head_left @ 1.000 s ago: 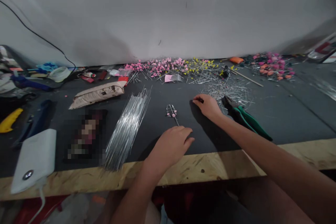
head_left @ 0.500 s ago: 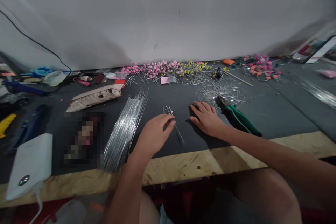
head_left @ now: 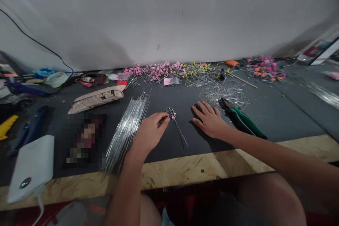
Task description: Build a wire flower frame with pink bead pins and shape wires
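Note:
A small bent-wire piece [head_left: 180, 132] lies on the dark table mat, with a looped frame at its far end, pink flower-like bits on it and a twisted stem pointing toward me. My left hand [head_left: 153, 130] is just left of the loop, its thumb and forefinger drawn together at the tips. Whether anything sits between them is too small to see. My right hand [head_left: 209, 119] rests palm down on the mat, fingers spread, holding nothing. Beside it lie green-handled pliers [head_left: 245, 122]. A bundle of straight silver wires [head_left: 125, 132] lies left of my left hand.
Along the wall lie pink-headed wire stems [head_left: 161, 70], yellow-headed ones [head_left: 197, 69] and a magenta-and-orange cluster [head_left: 268, 69]. Loose short wires [head_left: 225, 91] spread behind the pliers. At left are a long wrapped packet [head_left: 96, 99], a blurred-out dark item [head_left: 84, 141] and a white power bank [head_left: 33, 167].
My left hand has slid left, off the wire piece, uncovering its pink bits and upper stem. My right hand stays flat in place.

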`<control>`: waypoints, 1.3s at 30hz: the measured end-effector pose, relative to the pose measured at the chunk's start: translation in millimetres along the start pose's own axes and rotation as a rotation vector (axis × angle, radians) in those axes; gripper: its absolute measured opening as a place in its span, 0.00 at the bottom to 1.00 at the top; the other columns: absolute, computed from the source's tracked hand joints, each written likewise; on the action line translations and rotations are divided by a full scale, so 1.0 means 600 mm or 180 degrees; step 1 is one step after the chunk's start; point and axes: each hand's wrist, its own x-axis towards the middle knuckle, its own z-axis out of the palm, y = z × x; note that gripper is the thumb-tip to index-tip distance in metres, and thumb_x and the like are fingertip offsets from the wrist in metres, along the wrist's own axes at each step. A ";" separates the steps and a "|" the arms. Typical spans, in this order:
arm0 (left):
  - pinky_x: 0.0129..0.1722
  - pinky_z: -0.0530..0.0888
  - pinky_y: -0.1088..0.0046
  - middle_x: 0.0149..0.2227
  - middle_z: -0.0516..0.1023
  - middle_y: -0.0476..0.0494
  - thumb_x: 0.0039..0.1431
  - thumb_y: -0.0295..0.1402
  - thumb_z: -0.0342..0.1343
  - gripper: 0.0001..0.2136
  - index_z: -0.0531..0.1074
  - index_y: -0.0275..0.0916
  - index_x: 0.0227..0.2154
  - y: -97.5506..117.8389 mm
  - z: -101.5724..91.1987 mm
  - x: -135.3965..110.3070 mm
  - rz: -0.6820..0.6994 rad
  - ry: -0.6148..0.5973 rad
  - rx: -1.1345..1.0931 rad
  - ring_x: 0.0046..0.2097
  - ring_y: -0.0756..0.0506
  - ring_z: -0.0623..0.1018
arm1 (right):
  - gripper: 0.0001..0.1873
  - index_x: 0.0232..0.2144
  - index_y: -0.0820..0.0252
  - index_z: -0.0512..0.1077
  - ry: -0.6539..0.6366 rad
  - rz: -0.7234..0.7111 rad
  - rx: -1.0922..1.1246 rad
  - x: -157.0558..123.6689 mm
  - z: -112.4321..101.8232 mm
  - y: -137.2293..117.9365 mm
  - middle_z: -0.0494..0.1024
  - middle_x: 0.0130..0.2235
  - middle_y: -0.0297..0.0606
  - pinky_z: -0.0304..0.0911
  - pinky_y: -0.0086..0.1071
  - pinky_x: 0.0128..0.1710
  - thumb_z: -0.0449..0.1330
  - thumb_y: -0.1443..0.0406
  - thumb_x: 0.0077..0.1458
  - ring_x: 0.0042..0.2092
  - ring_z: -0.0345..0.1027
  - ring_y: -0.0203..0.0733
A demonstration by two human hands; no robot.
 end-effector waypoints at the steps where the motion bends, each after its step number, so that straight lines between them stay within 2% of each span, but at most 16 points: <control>1: 0.39 0.69 0.70 0.39 0.77 0.49 0.60 0.36 0.47 0.10 0.71 0.43 0.39 -0.001 0.000 0.001 0.0001 -0.0004 -0.0007 0.38 0.48 0.74 | 0.29 0.59 0.55 0.54 -0.0009 -0.0051 -0.0011 -0.010 -0.001 0.001 0.52 0.62 0.45 0.45 0.50 0.54 0.37 0.51 0.60 0.62 0.40 0.54; 5: 0.39 0.69 0.71 0.38 0.77 0.49 0.60 0.36 0.47 0.10 0.71 0.43 0.39 -0.006 0.001 0.004 0.0001 -0.0022 -0.0049 0.38 0.48 0.74 | 0.27 0.58 0.53 0.55 0.0000 -0.0081 -0.0046 -0.026 0.001 0.007 0.51 0.63 0.44 0.46 0.50 0.54 0.38 0.52 0.60 0.62 0.40 0.54; 14: 0.39 0.69 0.70 0.40 0.76 0.49 0.60 0.36 0.46 0.10 0.71 0.43 0.40 -0.009 0.004 0.006 0.0028 -0.0063 -0.0011 0.39 0.47 0.74 | 0.30 0.58 0.56 0.57 0.0107 0.0301 0.0002 0.034 0.012 0.012 0.53 0.62 0.45 0.47 0.50 0.54 0.38 0.50 0.59 0.62 0.42 0.54; 23: 0.37 0.69 0.70 0.39 0.77 0.48 0.60 0.38 0.46 0.11 0.71 0.43 0.39 0.003 0.001 0.000 0.0097 -0.0073 -0.0034 0.40 0.47 0.74 | 0.28 0.57 0.56 0.57 0.0115 0.0182 -0.0054 -0.031 0.009 0.005 0.54 0.61 0.45 0.47 0.49 0.54 0.40 0.51 0.59 0.61 0.44 0.53; 30: 0.37 0.69 0.70 0.40 0.76 0.48 0.61 0.37 0.45 0.11 0.71 0.43 0.39 0.000 0.005 0.002 0.0079 -0.0080 -0.0023 0.40 0.47 0.74 | 0.28 0.56 0.58 0.60 0.0250 0.0407 -0.0055 -0.027 0.009 0.014 0.55 0.61 0.47 0.48 0.49 0.53 0.41 0.52 0.59 0.60 0.45 0.54; 39: 0.37 0.69 0.70 0.39 0.76 0.47 0.60 0.37 0.45 0.11 0.71 0.43 0.39 0.003 0.003 0.002 0.0093 -0.0055 -0.0025 0.38 0.47 0.74 | 0.26 0.55 0.55 0.60 0.0278 0.0347 0.0009 -0.017 0.013 0.011 0.56 0.60 0.45 0.48 0.49 0.53 0.40 0.52 0.59 0.59 0.46 0.53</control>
